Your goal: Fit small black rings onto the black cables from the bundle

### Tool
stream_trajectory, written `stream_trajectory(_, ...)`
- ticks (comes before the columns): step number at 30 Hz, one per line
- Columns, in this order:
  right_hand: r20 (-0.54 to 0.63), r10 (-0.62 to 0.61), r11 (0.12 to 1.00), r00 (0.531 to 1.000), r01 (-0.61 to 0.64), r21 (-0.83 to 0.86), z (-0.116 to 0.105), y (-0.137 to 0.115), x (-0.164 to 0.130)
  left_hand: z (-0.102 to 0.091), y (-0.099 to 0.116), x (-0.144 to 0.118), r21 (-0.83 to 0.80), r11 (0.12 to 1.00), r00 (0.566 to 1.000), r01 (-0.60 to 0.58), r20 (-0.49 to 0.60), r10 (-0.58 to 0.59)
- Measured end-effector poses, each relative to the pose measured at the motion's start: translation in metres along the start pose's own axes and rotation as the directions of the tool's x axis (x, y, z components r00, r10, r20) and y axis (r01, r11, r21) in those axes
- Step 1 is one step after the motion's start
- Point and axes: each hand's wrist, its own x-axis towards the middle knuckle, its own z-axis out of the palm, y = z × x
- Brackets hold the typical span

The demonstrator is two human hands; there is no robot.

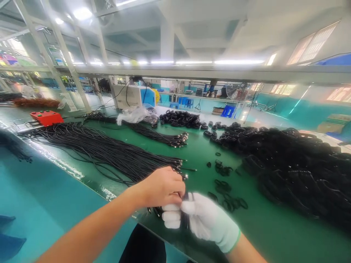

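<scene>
My right hand (207, 219), in a white glove with a green cuff, is wrapped round a bundle of black cables (185, 219) near the front edge of the table. Bare and closed, my left hand (166, 188) meets it at the top of that bundle; whatever its fingertips pinch is hidden. A few metal cable ends (155, 210) poke out on the left, below my left wrist. Beyond my left hand lies a long spread of black cables (109, 148), with shiny metal tips towards the right.
A second cable bunch (156, 135) lies further back beside a clear plastic bag (137, 115). Loose black rings (223, 186) and a large heap of black coils (296, 168) cover the right side. A red device (46, 117) stands at the left, under a metal shelf frame (192, 75).
</scene>
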Motion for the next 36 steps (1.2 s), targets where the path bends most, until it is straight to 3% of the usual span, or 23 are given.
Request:
stream_trajectory(3,-0.006,0.041,0.996,0.999,-0.041,0.081,-0.005,0.005,0.002,0.005,-0.004,0.002,-0.065,0.998,1.000,0.009,0.007,-0.009)
stream_trajectory(6,-0.025,0.110,0.990,0.994,-0.107,0.094,-0.016,0.009,0.003,0.004,-0.001,0.003,-0.007,1.000,0.999,0.010,-0.032,-0.010)
stream_trajectory(9,-0.012,0.161,0.986,0.987,-0.161,0.050,-0.026,0.010,-0.001,-0.004,0.002,0.007,-0.062,0.997,0.995,0.042,0.088,-0.036)
stream_trajectory(11,0.013,0.152,0.988,0.988,-0.153,0.027,-0.029,0.010,-0.004,-0.009,0.000,0.011,-0.252,0.959,0.977,0.127,0.199,-0.077)
stream_trajectory(13,0.029,0.121,0.992,0.992,-0.122,0.028,-0.028,0.010,-0.007,-0.009,-0.004,0.013,-0.492,0.817,0.937,0.300,0.314,-0.154)
stream_trajectory(16,0.040,0.096,0.991,0.995,-0.099,0.091,-0.023,0.010,-0.008,0.002,-0.007,0.009,-0.710,0.509,0.874,0.486,0.396,-0.282)
stream_trajectory(18,0.044,0.086,0.990,0.995,-0.090,0.111,-0.021,0.010,-0.006,0.014,-0.003,0.003,-0.787,0.377,0.857,0.488,0.350,-0.378)
stream_trajectory(20,0.040,0.066,0.996,0.997,-0.068,0.049,-0.020,0.009,-0.004,0.025,0.006,-0.004,-0.836,0.313,0.837,0.451,0.275,-0.473)
stream_trajectory(25,-0.007,-0.023,0.976,1.000,0.021,-0.218,-0.016,0.006,-0.001,0.043,0.026,-0.017,-0.891,0.312,0.766,0.329,0.059,-0.640)
stream_trajectory(31,0.018,0.024,0.931,1.000,-0.015,-0.364,0.008,0.006,0.000,0.050,0.029,-0.034,-0.969,0.021,0.800,0.245,0.190,-0.570)
stream_trajectory(33,0.008,0.034,0.907,0.999,-0.027,-0.420,0.015,0.007,0.000,0.053,0.030,-0.039,-0.979,0.059,0.788,0.197,0.123,-0.603)
stream_trajectory(36,-0.034,0.101,0.831,0.994,-0.103,-0.546,0.021,0.005,-0.001,0.056,0.034,-0.046,-0.969,0.218,0.731,0.119,-0.064,-0.680)
